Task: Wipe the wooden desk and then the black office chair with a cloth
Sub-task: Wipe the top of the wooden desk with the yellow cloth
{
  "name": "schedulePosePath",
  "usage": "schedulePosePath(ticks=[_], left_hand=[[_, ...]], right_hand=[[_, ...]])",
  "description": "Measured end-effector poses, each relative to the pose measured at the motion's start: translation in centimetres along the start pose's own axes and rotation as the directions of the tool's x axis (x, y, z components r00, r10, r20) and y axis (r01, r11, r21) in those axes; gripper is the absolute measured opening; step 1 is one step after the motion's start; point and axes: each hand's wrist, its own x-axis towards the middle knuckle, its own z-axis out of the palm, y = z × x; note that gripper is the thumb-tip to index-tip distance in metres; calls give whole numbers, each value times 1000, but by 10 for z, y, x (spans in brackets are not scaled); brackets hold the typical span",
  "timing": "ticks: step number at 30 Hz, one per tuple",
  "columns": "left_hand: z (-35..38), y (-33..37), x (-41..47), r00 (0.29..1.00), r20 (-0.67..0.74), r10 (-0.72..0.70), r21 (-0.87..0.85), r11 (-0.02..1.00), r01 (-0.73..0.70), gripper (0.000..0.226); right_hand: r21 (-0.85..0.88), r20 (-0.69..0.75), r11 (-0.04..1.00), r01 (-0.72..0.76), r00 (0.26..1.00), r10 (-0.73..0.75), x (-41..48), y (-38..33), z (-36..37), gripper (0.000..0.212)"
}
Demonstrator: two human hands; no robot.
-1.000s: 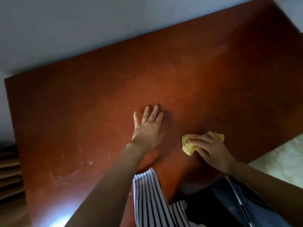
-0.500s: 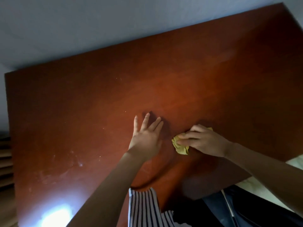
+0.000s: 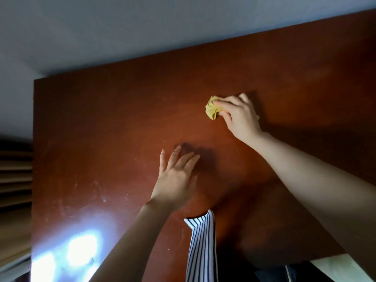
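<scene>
Head view shows the right hand (image 3: 238,117) bunching the yellow cloth (image 3: 211,109) under curled fingers (image 3: 225,102) to press it onto the wooden tabletop (image 3: 101,119) toward its far side, while the left hand (image 3: 175,180) lies flat nearer the body, straight-fingered and holding nothing, probably bracing the reach.

1. I get one wide-angle head view, facing forward and steeply down, close over the desk (image 3: 101,129).
2. The desk fills most of the frame; wall (image 3: 122,27) crosses the top.
</scene>
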Motion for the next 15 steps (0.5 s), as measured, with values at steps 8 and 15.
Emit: schedulePosePath(ticks=[8,15], left_hand=[[-8,-13,-9,999,40,-25,20,1000,24,55],[-18,-20,-18,976,175,131,-19,991,-129,55]], right_hand=[[37,0,986,-165,986,165,-19,-35,5,39],[29,-69,950,-310,948,311,-122,-79,-2,39]])
